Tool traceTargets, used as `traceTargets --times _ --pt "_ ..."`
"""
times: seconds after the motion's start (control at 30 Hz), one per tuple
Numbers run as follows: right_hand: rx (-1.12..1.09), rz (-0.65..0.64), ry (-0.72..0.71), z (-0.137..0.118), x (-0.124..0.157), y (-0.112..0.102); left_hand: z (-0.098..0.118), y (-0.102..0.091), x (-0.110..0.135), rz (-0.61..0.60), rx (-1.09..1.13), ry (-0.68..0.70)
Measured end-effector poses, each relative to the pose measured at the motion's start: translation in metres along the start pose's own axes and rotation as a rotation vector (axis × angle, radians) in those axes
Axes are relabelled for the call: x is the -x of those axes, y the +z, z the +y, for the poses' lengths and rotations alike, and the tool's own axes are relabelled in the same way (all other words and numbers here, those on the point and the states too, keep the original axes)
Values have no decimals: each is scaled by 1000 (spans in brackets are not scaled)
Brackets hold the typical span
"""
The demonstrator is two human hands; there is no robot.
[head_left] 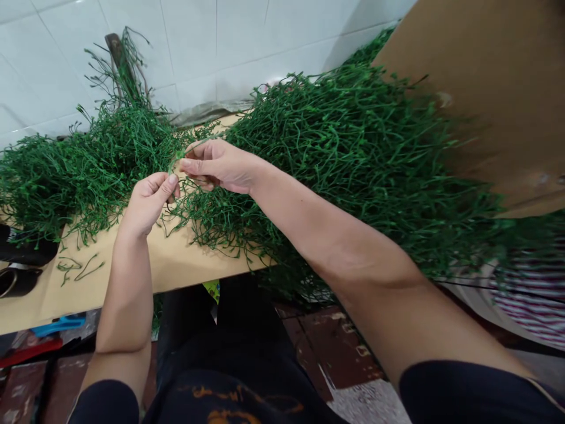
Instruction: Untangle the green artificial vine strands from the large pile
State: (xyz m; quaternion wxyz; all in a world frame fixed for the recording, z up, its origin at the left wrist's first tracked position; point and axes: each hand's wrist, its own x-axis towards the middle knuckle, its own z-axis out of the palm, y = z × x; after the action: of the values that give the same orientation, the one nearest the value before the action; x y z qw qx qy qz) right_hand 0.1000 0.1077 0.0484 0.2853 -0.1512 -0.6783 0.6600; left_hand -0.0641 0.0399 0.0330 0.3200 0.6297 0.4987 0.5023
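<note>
My left hand (155,194) is closed, thumb and fingers pinched at the base of a thin green plastic-looking stem (171,162). Just above and to the right, my right hand (212,165) pinches the same stem near its small light-green tip (180,154). The fingertips of both hands almost meet. Behind and beside them lie two heaps of similar green stems: a smaller heap (101,159) to the left and a large heap (344,129) to the right, partly behind my right forearm.
A cardboard sheet (185,259) covers the work surface. Another large brown board (494,94) leans at the right. Black tape rolls (20,281) sit at the left edge, near a few loose stems (82,270). White tiles (189,41) line the wall behind. Below lies a blue-handled tool (59,324).
</note>
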Motion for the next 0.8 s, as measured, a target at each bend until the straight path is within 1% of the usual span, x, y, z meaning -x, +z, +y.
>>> traceTargets --times 0.17,0.23,0.43,0.53,0.6,0.67,0.7,0.73,0.8 --pt "25 -79 -5 8 -5 6 -3 -3 0 -76 -39 -27" --pt "22 -84 -11 11 -7 6 -3 -3 0 -71 -40 -42" --pt "28 -64 24 12 -8 8 -9 -2 2 94 29 -28" --pt "111 -54 66 11 -7 10 -13 -1 1 163 -3 13" --pt "171 -74 82 12 -6 12 -15 0 -1 188 -42 46" --pt "189 -83 79 12 -6 14 -15 0 -2 200 -84 83" --pt "181 -66 71 12 -6 14 -13 -1 -2 228 -111 110" --pt "165 -37 63 12 -7 14 -11 -1 0 288 -143 149" --pt "132 35 51 13 -7 14 -5 -2 7 485 -221 248"
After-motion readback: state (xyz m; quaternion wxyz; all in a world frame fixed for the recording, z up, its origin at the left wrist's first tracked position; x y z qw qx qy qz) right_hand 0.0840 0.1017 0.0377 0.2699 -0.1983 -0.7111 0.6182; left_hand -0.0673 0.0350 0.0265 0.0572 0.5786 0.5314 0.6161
